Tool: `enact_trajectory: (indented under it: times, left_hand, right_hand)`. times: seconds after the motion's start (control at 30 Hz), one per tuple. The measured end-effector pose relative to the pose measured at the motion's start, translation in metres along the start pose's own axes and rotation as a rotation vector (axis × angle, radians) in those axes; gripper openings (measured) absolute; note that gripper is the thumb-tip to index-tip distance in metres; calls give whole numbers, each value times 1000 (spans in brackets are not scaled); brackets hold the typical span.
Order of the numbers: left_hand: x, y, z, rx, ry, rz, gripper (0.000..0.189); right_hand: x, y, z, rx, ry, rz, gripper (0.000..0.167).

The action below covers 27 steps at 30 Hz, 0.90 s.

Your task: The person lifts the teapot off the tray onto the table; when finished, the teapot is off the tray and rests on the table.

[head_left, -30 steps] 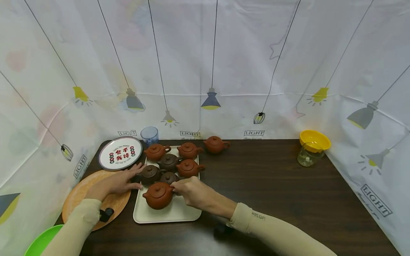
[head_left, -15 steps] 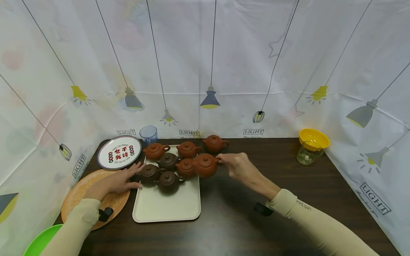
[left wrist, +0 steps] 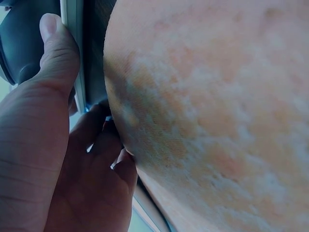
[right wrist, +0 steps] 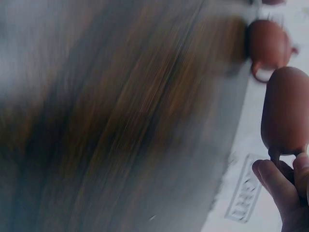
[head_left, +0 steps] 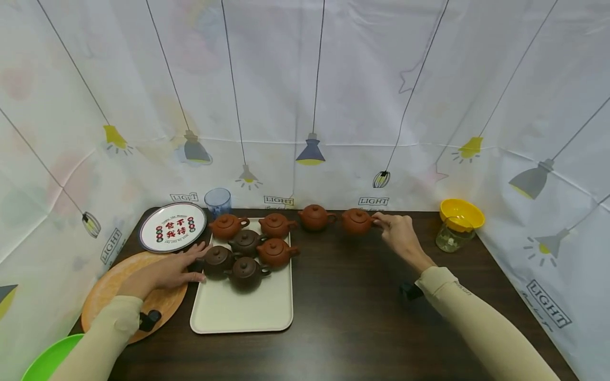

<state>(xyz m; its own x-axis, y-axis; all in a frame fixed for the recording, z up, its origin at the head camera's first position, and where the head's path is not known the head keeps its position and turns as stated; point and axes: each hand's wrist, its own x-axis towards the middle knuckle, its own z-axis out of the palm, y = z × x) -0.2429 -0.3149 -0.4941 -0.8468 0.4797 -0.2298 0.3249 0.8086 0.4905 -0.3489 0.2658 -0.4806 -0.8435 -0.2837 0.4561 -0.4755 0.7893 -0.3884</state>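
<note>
My right hand pinches the handle of a reddish-brown teapot at the back of the table. In the right wrist view this teapot hangs raised, its handle between thumb and fingers. Another red teapot stands just left of it. My left hand rests at the left edge of a cream tray, fingers extended, thumb at the rim. Beside its fingertips sits a dark brown teapot. Two more dark teapots and three red teapots fill the tray's back half.
A round wooden board lies under my left forearm, with a white printed plate behind it. A blue glass stands behind the tray. A yellow bowl and clear glass are at back right. A green bowl sits front left.
My right hand has lifted the red teapot off the front of the tray and carried it rightward and back, past the tray's edge. My left hand has stayed at the tray.
</note>
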Motion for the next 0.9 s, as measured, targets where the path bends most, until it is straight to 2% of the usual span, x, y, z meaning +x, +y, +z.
enact_trajectory:
  times: [0.1, 0.2, 0.37, 0.57, 0.9]
  left_hand:
    - [-1, 0, 1, -10, -3, -7, 90]
    - [-1, 0, 2, -22, -4, -14, 90]
    - [0, -4, 2, -17, 7, -2, 89]
    - [2, -7, 6, -15, 12, 23, 90]
    - [0, -4, 3, -21, 18, 1, 89]
  right_hand:
    - [4, 13, 4, -14, -36, 71, 28]
    - [7, 19, 9, -19, -53, 106, 28]
    - [13, 23, 17, -16, -49, 104, 22]
    - [18, 29, 26, -69, -50, 79, 18]
    - [29, 25, 21, -43, -200, 148, 36]
